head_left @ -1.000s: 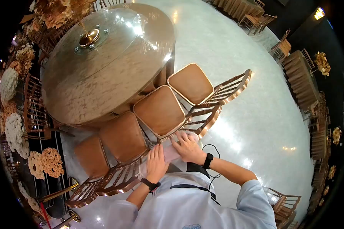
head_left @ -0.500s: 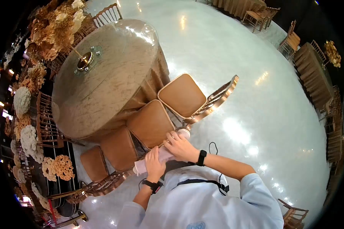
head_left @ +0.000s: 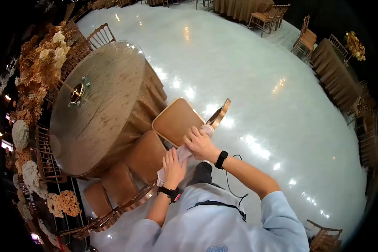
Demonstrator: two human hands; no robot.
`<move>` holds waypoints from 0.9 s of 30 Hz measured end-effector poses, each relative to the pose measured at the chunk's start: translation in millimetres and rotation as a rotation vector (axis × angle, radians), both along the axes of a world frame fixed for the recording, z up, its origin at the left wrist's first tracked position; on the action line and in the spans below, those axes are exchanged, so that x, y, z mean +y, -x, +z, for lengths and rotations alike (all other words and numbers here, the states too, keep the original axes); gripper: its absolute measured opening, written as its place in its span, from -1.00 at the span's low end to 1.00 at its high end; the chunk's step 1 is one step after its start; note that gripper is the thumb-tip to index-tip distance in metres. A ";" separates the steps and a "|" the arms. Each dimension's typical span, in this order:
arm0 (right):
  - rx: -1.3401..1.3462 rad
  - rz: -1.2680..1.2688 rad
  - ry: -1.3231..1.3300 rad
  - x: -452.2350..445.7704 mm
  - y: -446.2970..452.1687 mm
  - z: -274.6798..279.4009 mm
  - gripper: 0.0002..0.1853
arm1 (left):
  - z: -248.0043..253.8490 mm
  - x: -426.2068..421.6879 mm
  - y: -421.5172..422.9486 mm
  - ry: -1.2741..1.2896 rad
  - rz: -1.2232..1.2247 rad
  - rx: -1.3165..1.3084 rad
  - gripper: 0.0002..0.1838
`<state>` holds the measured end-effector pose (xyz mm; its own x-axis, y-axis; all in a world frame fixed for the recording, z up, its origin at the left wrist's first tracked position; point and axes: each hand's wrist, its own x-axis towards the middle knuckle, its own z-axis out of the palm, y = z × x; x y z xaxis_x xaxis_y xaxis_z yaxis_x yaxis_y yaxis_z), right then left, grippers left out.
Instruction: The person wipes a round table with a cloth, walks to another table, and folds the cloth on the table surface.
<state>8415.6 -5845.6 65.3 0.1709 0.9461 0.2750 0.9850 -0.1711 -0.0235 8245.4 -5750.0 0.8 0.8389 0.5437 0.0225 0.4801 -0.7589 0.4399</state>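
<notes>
A pale pinkish cloth (head_left: pixel 183 153) stretches between my two hands, along the back rails of the chairs. My right hand (head_left: pixel 200 144) grips its upper end, fingers curled over it beside the last chair in the row. Lower down, my left hand (head_left: pixel 174 169) rests over the cloth with its fingers close together. That last chair has a tan padded seat (head_left: pixel 178 122) and a shiny copper-coloured back (head_left: pixel 221 113). Another tan seat (head_left: pixel 146 157) is nearest my left hand. The cloth and my hands hide part of the chair backs.
A round table (head_left: pixel 101 105) with a brown cloth and glass top stands left of the chairs, bearing a gold-based flower stand (head_left: pixel 77 93). Flower arrangements (head_left: pixel 65 203) line the far left. A dark cable (head_left: pixel 235 193) hangs by my right side. Another chair (head_left: pixel 325 235) stands lower right.
Both hands and the cloth have shifted along the row to the last chair's back. My view has moved, so the table and chairs appear lower and further left.
</notes>
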 end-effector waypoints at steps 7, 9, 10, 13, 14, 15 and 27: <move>0.037 -0.088 0.139 -39.3 -93.3 -23.6 -0.25 | -5.1 -30.9 -107.5 -0.108 -0.091 0.122 -0.18; 0.014 -0.085 0.102 -43.6 -115.9 -34.0 -0.24 | -5.3 -37.4 -130.2 -0.124 -0.102 0.064 -0.19; -0.047 -0.070 0.121 -45.3 -124.8 -38.6 -0.24 | -2.0 -38.4 -137.0 -0.023 -0.094 0.045 -0.19; -0.073 0.003 0.171 -45.1 -143.3 -34.5 -0.24 | 1.3 -36.0 -149.2 0.138 -0.087 0.032 -0.20; -0.092 0.033 0.194 -44.1 -150.4 -31.2 -0.29 | 1.5 -35.2 -152.4 0.200 -0.105 0.062 -0.18; -0.086 0.045 0.200 -42.1 -156.9 -30.4 -0.29 | 2.0 -34.2 -156.1 0.262 -0.120 0.095 -0.15; 0.293 0.424 0.221 -13.8 -199.4 -44.4 -0.46 | 14.1 -37.1 -177.8 0.417 -0.039 0.153 -0.22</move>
<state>8615.0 -5859.4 20.8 -0.1977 0.9784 0.0608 0.9263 0.2068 -0.3151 8423.2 -5787.1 14.9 0.8358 0.4474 -0.3181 0.5377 -0.5504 0.6387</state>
